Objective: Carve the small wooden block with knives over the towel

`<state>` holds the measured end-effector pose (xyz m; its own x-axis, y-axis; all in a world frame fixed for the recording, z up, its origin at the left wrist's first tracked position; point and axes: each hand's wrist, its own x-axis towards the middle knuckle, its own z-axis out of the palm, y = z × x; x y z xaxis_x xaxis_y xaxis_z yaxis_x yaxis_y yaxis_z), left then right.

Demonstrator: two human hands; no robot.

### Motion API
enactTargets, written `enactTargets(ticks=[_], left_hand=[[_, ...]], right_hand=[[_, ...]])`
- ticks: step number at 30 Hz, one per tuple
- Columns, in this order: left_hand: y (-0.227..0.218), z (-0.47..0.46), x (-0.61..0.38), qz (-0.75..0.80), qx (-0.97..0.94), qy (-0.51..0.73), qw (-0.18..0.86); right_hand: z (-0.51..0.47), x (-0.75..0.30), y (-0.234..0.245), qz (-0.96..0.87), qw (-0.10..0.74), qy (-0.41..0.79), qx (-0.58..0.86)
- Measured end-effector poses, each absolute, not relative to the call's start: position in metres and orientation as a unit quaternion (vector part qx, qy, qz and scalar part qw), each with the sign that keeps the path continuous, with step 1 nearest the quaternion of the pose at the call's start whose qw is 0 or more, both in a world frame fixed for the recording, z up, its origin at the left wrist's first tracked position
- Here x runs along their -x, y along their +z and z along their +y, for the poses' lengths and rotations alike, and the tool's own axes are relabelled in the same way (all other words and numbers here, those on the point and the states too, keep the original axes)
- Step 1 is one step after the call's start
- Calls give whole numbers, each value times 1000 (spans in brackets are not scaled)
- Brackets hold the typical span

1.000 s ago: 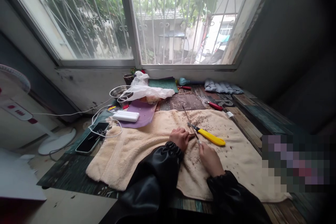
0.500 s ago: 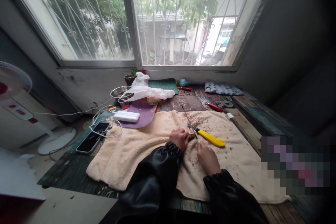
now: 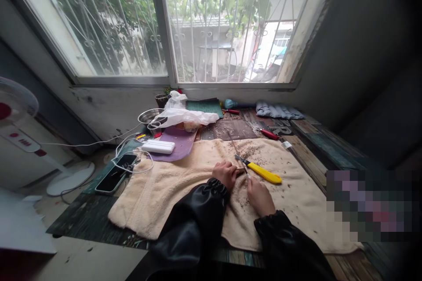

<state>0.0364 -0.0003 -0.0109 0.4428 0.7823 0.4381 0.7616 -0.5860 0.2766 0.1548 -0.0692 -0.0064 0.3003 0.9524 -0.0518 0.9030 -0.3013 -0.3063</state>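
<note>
My left hand is closed around a small piece of brown wood, whose end sticks out to the right of the fingers. In my right hand is the near end of a long, slim file. Its thin dark shaft points away from me and crosses the wood's end. Right beside them, a yellow utility knife lies on the beige towel. Brown shavings are scattered over the cloth around both hands.
Behind the towel are a white power bank, a purple sheet, a plastic bag and a metal bowl. A phone with a cable lies left. A red-handled tool rests at the back right.
My right hand and the file have shifted very slightly up and left in view, along with a small shift of the whole picture. Both holds stay the same.
</note>
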Motion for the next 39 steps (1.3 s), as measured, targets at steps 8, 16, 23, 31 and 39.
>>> enactTargets(ticks=[8, 16, 23, 31, 39], left_hand=[[-7, 1, -37, 466, -844, 264, 20], [-9, -1, -36, 460, -849, 258, 19], [-10, 2, -36, 457, -849, 265, 25], [-9, -1, -37, 461, -845, 271, 21], [-8, -2, -37, 461, -847, 263, 17]], right_hand=[[-92, -161, -14, -582, 119, 136, 793], [-73, -157, -8, -579, 113, 135, 796], [-88, -164, -9, -580, 110, 159, 792], [-75, -172, -5, -591, 127, 178, 777], [-75, -169, -4, -586, 121, 152, 787]])
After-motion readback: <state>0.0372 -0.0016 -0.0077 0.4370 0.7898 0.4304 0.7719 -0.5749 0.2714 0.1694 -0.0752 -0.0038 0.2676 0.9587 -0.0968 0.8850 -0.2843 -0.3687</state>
